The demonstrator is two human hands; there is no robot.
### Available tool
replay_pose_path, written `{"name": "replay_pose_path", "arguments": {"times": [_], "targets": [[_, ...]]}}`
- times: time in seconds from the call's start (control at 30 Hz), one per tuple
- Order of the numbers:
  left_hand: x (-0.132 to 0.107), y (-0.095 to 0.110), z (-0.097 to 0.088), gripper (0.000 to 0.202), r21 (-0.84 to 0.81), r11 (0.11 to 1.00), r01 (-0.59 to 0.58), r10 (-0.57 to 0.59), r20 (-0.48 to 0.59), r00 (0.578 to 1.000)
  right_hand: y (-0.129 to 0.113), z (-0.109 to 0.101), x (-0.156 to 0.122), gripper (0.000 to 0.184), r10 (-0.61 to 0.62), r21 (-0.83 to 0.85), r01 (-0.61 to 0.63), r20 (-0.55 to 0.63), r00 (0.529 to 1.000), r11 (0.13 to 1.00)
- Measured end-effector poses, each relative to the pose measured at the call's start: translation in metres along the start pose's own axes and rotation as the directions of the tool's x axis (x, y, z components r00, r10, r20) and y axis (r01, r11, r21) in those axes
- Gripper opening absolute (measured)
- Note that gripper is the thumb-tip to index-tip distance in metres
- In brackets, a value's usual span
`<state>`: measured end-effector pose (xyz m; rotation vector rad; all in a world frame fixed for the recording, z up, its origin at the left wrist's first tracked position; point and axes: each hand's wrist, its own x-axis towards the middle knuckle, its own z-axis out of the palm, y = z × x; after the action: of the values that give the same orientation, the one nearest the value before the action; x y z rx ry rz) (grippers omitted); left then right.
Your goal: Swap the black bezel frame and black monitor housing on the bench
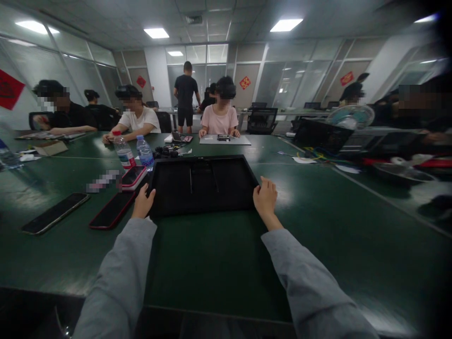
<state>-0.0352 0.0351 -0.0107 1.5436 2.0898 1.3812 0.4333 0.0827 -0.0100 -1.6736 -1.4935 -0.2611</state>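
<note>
A black, shallow rectangular tray-like case [169, 188] lies on the table in front of me, its raised rim all round. Two thin upright strips and a dark fitting show inside it. My left hand [143, 202] grips its left side, fingers curled at the edge. At the right side, my right hand [267, 197] holds the near right corner with bent fingers. Just left of my left hand lies a phone with a red edge [112, 210]. A pink-cased device [133, 176] rests behind that phone.
The green table [215, 268] spreads around me. Further left is another phone [56, 213]. A red-capped bottle [123, 149] and a blue-capped bottle [144, 151] stand behind the devices. A fan [351, 116] and wires [318, 154] are at right. Several people sit around the table.
</note>
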Motion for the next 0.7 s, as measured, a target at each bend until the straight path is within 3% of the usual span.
{"name": "replay_pose_path", "arguments": {"times": [0.13,0.33,0.57,0.7], "targets": [[0.0,0.008,-0.005,0.05,-0.176,0.98,0.091,-0.093,-0.005,0.996,0.021,0.008,-0.001,0.05,0.134,0.013,-0.139,0.196,0.971,0.99],[-0.008,0.019,-0.011,0.047,-0.207,0.97,0.131,-0.13,0.017,0.991,0.03,0.013,-0.002,0.051,0.167,0.089,-0.188,0.205,0.965,0.978],[-0.003,-0.007,-0.009,0.054,-0.204,0.961,0.187,-0.168,0.106,0.98,0.035,0.0,-0.006,0.052,0.217,0.067,-0.244,0.272,0.938,0.968],[0.001,-0.02,-0.003,0.058,-0.174,0.969,0.173,-0.157,0.102,0.982,0.037,-0.002,-0.006,0.049,0.209,0.062,-0.234,0.267,0.941,0.97]]}}
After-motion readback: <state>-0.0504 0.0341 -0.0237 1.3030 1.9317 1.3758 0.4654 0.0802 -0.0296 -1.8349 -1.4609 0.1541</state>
